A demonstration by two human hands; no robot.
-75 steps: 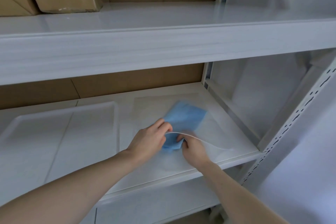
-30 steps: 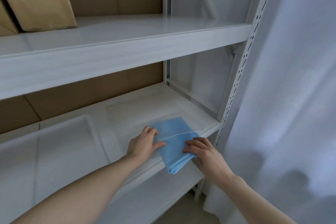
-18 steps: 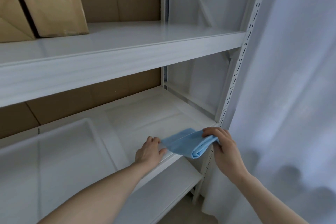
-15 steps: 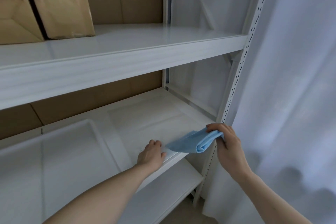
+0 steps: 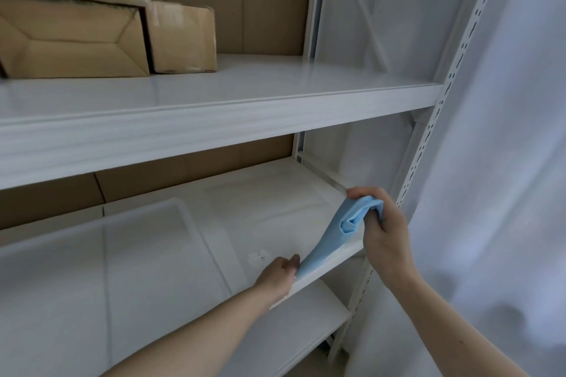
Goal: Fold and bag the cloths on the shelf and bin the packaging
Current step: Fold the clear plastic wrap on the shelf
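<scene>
A folded light blue cloth hangs slanted over the front right corner of the middle shelf. My right hand grips its upper end beside the shelf's right post. My left hand rests at the shelf's front edge with its fingertips against the cloth's lower end; whether it pinches the cloth or the clear plastic under it, I cannot tell. A clear plastic bag lies flat on the shelf behind the cloth.
A white plastic tray fills the left of the middle shelf. Cardboard boxes stand on the upper shelf. A perforated white post and a white curtain are to the right. A lower shelf sits beneath.
My right hand has pulled the blue cloth off the shelf surface and lifted it up and to the right. My left hand stayed at the shelf's front edge. The view tilted upward.
</scene>
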